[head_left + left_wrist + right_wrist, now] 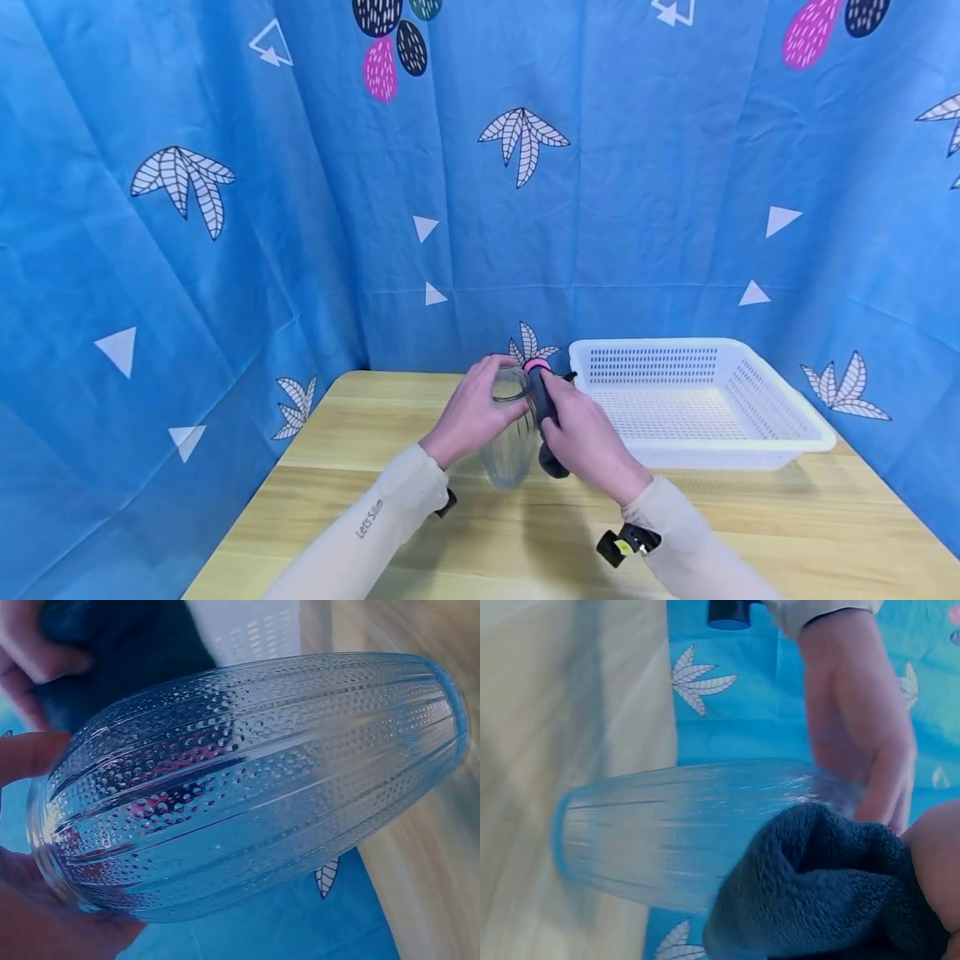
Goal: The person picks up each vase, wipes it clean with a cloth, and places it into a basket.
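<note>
Towel [810, 900] bunched in the right hand [588, 437] beside a ribbed glass vase [506, 454], held mouth-up near its rim by the left hand [476, 408] on or just over the surface [390, 425], suggests wiping, which next calls for steady support.

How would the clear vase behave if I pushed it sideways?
The clear vase would probably tip fairly easily, since its body narrows toward the base. It looks like glass, so likely stiff and breakable. Its raised ribs and dots may help grip.
</note>
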A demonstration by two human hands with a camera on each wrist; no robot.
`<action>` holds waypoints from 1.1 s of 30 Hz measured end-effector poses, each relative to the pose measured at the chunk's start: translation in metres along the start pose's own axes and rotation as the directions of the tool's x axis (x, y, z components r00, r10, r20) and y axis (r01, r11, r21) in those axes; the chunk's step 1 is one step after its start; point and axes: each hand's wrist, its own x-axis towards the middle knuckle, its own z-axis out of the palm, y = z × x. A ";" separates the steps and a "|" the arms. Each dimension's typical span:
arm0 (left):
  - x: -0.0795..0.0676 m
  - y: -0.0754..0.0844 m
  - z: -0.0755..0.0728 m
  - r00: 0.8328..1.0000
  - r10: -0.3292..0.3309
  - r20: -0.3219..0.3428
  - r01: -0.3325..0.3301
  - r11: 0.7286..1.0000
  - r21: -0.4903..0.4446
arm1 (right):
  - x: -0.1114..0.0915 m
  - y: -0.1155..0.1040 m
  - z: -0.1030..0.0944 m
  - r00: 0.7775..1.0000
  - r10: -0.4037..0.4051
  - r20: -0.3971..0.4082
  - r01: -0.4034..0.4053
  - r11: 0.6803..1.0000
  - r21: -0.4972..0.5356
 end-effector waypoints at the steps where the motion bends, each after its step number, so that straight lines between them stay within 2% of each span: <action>1: 0.001 0.000 0.000 1.000 0.005 -0.001 -0.005 1.000 -0.002 | 0.001 -0.001 0.000 0.999 -0.025 -0.024 0.024 1.000 -0.016; 4: 0.001 -0.002 0.002 1.000 0.011 0.001 -0.011 1.000 -0.004 | 0.000 -0.003 0.004 0.998 -0.051 -0.032 0.049 0.997 -0.058; 9: -0.001 -0.005 0.004 1.000 -0.024 0.000 0.024 1.000 -0.016 | -0.008 0.003 0.024 0.996 0.057 0.072 -0.054 0.998 -0.044; 13: -0.003 -0.007 0.004 0.999 -0.041 0.000 0.041 0.999 -0.035 | -0.015 0.012 0.042 0.976 0.122 0.182 -0.120 0.993 -0.023; 16: -0.004 -0.007 0.005 0.999 -0.031 0.008 0.031 0.999 -0.024 | -0.021 0.020 0.055 0.950 0.141 0.278 -0.140 0.990 -0.023; 18: -0.004 -0.007 0.005 1.000 -0.023 0.009 0.023 1.000 -0.001 | -0.024 0.024 0.059 0.938 0.146 0.314 -0.151 0.989 -0.009; 21: -0.004 -0.006 0.005 1.000 -0.014 0.004 0.014 0.997 0.071 | -0.024 0.027 0.058 0.940 0.153 0.305 -0.165 0.986 0.017; 25: -0.005 -0.005 0.003 1.000 -0.002 0.007 0.001 0.991 0.136 | -0.020 0.025 0.045 0.945 0.171 0.279 -0.191 0.981 0.046; 29: -0.004 -0.005 0.002 1.000 -0.009 0.017 0.007 0.995 0.095 | -0.012 0.019 0.030 0.948 0.199 0.250 -0.220 0.974 0.061; 33: -0.005 -0.004 0.000 0.998 -0.060 0.011 0.060 0.998 0.009 | -0.005 0.012 0.014 0.974 0.173 0.145 -0.184 0.981 0.064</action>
